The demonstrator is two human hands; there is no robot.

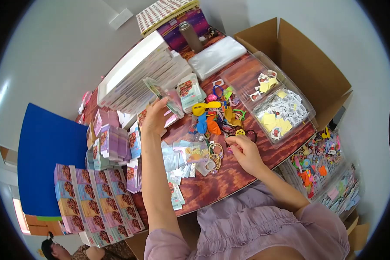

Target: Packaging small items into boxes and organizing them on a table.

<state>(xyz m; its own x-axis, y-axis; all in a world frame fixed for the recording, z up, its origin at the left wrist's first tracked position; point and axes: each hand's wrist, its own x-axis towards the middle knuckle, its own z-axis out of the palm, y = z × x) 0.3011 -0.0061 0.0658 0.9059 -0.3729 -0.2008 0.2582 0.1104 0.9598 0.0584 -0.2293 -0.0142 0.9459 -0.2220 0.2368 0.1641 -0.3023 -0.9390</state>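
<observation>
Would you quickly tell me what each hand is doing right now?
Left hand: closed on a flat printed carton.
Right hand: fingers pinched over the small trinkets; contents cannot be told.

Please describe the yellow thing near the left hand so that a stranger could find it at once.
Start at the big open cardboard box on the far right of the wooden table. Beside it lies a heap of small colourful toys. On its near-left edge, just right of the left hand, lies the yellow toy, the only large bright yellow piece there.
</observation>
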